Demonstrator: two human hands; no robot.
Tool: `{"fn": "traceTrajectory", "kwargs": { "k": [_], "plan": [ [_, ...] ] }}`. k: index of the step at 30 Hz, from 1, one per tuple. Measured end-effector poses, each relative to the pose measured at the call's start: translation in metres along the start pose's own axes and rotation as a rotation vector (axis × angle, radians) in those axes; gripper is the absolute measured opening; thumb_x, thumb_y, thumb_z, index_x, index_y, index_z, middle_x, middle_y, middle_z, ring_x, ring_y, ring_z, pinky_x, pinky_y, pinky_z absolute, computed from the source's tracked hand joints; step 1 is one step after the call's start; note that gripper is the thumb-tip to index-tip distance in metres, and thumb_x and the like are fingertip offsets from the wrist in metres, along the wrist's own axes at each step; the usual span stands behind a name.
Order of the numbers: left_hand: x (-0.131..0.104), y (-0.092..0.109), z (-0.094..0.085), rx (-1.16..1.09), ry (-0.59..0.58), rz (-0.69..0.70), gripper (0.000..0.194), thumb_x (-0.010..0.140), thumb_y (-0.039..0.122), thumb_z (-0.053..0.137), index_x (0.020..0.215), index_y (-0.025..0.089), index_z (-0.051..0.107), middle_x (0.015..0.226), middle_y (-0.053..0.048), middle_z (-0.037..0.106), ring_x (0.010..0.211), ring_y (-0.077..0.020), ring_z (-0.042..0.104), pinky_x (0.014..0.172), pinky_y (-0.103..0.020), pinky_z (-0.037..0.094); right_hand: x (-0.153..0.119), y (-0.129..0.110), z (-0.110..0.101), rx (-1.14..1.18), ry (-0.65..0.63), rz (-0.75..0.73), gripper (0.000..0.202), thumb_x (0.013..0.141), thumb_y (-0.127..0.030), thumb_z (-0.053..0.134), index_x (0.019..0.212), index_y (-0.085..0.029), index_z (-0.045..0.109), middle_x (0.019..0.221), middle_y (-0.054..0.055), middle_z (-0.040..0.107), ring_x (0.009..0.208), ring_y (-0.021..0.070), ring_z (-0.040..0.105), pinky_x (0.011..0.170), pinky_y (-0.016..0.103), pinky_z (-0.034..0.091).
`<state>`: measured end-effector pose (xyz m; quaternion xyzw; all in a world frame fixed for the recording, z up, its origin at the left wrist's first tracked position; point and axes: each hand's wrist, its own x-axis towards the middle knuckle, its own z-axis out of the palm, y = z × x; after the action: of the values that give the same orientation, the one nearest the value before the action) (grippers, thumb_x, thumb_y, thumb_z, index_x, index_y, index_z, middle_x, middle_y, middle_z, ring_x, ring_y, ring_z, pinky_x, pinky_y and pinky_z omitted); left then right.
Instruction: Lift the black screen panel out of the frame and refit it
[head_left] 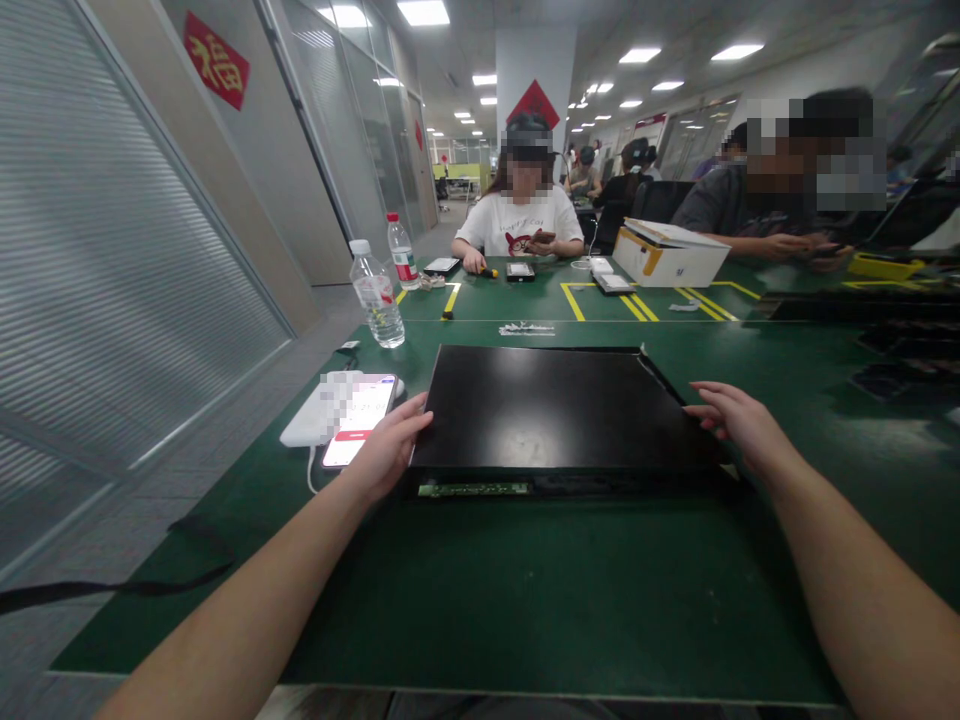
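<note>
Seemingly pinched by the left hand (390, 445) was the left edge of a flat black rectangular panel (536, 410); at its right edge the right hand (739, 425) was held, fingers loosely parted, contact uncertain. Both edges were best supported evenly, the narrow green circuit strip (472, 490) between the hands unpressed. Beside the left hand, room was limited by a bright-screened phone (375, 400), but offered by green tabletop (540, 590) nearer than both hands.

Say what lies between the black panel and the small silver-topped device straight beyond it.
In the head view, a scatter of pale pieces lies on the green tabletop between panel and device.
</note>
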<state>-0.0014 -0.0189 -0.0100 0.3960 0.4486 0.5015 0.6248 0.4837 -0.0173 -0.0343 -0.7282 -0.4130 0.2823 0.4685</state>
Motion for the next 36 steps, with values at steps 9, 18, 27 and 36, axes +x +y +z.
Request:
{"fn": "traceTrajectory", "kwargs": {
  "k": [9, 18, 27, 36],
  "plan": [
    [0.001, -0.001, -0.005, 0.003, -0.049, 0.005, 0.064, 0.067, 0.009, 0.086, 0.129, 0.014, 0.075, 0.124, -0.014, 0.082, 0.123, -0.0332, 0.074, 0.104, -0.038, 0.058, -0.001, 0.004, 0.001, -0.065, 0.018, -0.054, 0.051, 0.08, -0.056, 0.063, 0.116, -0.023, 0.076, 0.09, 0.01, 0.08, 0.07, 0.0209, 0.063, 0.056, 0.031, 0.042],
    [0.003, -0.004, -0.006, -0.022, -0.028, -0.02, 0.054, 0.066, 0.01, 0.091, 0.119, 0.013, 0.08, 0.113, -0.014, 0.084, 0.115, -0.0315, 0.077, 0.094, -0.035, 0.062, -0.007, -0.004, 0.002, -0.146, 0.028, -0.084, 0.047, 0.08, -0.054, 0.064, 0.114, -0.024, 0.077, 0.089, 0.009, 0.08, 0.074, 0.0231, 0.065, 0.066, 0.036, 0.049],
    [0.003, -0.006, -0.004, -0.017, -0.004, -0.022, 0.047, 0.069, 0.007, 0.089, 0.114, 0.015, 0.082, 0.113, -0.013, 0.085, 0.117, -0.0305, 0.077, 0.099, -0.035, 0.062, -0.004, 0.004, 0.002, -0.285, 0.043, -0.16, 0.044, 0.083, -0.056, 0.063, 0.113, -0.027, 0.078, 0.089, 0.008, 0.08, 0.077, 0.0265, 0.068, 0.075, 0.041, 0.053],
    [0.005, -0.006, -0.006, 0.017, -0.017, -0.03, 0.047, 0.071, 0.009, 0.087, 0.117, 0.018, 0.081, 0.116, -0.011, 0.084, 0.118, -0.0303, 0.077, 0.1, -0.037, 0.062, 0.002, 0.012, -0.001, -0.355, 0.002, -0.181, 0.043, 0.086, -0.06, 0.063, 0.112, -0.029, 0.078, 0.09, 0.007, 0.08, 0.077, 0.0275, 0.068, 0.079, 0.045, 0.053]
  ]
}}
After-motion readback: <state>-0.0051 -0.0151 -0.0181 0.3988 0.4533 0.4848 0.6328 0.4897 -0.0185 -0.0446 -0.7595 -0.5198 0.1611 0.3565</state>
